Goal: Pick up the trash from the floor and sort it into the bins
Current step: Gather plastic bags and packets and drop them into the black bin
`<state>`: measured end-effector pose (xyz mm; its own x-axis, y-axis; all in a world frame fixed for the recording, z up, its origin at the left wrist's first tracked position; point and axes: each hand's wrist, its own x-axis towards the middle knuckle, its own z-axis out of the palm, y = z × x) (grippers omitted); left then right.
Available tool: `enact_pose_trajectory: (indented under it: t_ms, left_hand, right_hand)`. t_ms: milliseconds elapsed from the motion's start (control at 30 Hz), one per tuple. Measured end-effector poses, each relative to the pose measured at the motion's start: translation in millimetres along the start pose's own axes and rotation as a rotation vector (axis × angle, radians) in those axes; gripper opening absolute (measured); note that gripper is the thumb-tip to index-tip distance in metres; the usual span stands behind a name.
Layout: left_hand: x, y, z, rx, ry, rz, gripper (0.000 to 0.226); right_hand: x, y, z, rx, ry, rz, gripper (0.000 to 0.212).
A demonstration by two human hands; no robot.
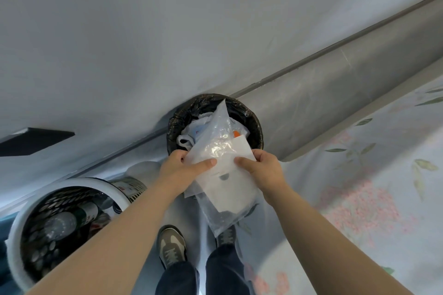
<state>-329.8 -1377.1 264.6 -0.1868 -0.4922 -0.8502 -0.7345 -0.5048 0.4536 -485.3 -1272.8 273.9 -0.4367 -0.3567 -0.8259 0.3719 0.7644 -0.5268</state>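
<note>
Holding a clear plastic bag (221, 143) with white paper (242, 151) over the near rim of the black-lined bin (257, 124). Pinching it on both sides with left hand (184, 170) and right hand (262, 170), thumbs pressing on top. Standing beside a white bin (14, 230).

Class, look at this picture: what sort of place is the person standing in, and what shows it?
Probably a room in a home, perhaps a bedroom: a floral cloth spreads beside a plain wall, and two household bins stand by it, a black-lined bin and a white mesh bin.
</note>
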Motion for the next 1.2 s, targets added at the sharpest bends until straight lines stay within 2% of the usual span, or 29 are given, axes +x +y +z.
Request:
enact_pose_trajectory:
  t_ms: [67,167,233,300,433,533,633,967,1033,1133,1200]
  left_hand:
    - [4,-7,-4,0.027,0.03,-0.002,0.074]
    - [8,-15,-8,0.095,0.053,0.023,0.066]
    - [11,-20,-11,0.171,0.064,0.057,0.066]
    - [13,-24,-13,0.243,0.071,0.096,0.064]
    - [16,-32,-13,0.465,0.021,0.18,0.052]
    - [20,-41,-10,0.568,-0.004,0.2,0.06]
    - [24,-51,-5,0.606,-0.011,0.203,0.064]
    - [28,-63,4,0.651,0.009,0.235,0.061]
    - [25,-61,4,0.628,0.015,0.225,0.056]
    - [19,-55,2,0.6,0.033,0.201,0.053]
    - [13,-51,0,0.61,0.045,0.193,0.05]
  right_hand:
    - [5,-1,3,-0.104,0.114,-0.034,0.009]
    - [13,-2,9,-0.174,0.236,-0.071,0.017]
    - [18,-4,12,-0.223,0.271,-0.101,0.012]
    - [23,-5,17,-0.303,0.286,-0.15,0.004]
    - [34,-7,27,-0.511,0.31,-0.355,0.012]
    - [43,-7,35,-0.68,0.288,-0.553,0.01]
    - [53,-2,45,-0.78,0.229,-0.627,0.009]
    - [79,33,64,-1.041,0.023,-0.229,0.027]
    - [76,32,63,-1.037,0.028,-0.211,0.033]
    - [64,28,55,-1.036,0.058,-0.264,0.052]
    - [54,23,48,-1.019,0.058,-0.298,0.057]
